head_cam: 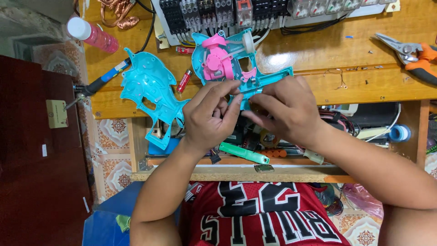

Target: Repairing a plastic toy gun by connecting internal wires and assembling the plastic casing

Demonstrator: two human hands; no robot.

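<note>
An opened turquoise toy gun half (255, 75) with pink inner parts (216, 59) lies on the wooden bench (346, 79). My left hand (209, 116) and my right hand (282, 109) meet at its grip end, fingers pinched on the turquoise shell and a small part there. What lies between the fingertips is hidden. The other turquoise shell half (152, 91) rests to the left, hanging over the bench edge, apart from both hands.
A soldering iron (104, 79), a small red battery (184, 81) and a pink bottle (93, 34) lie at left. Relays and terminal blocks (236, 11) line the back. Orange-handled pliers (416, 57) sit right. A lower shelf holds a green tool (243, 154) and tape rolls.
</note>
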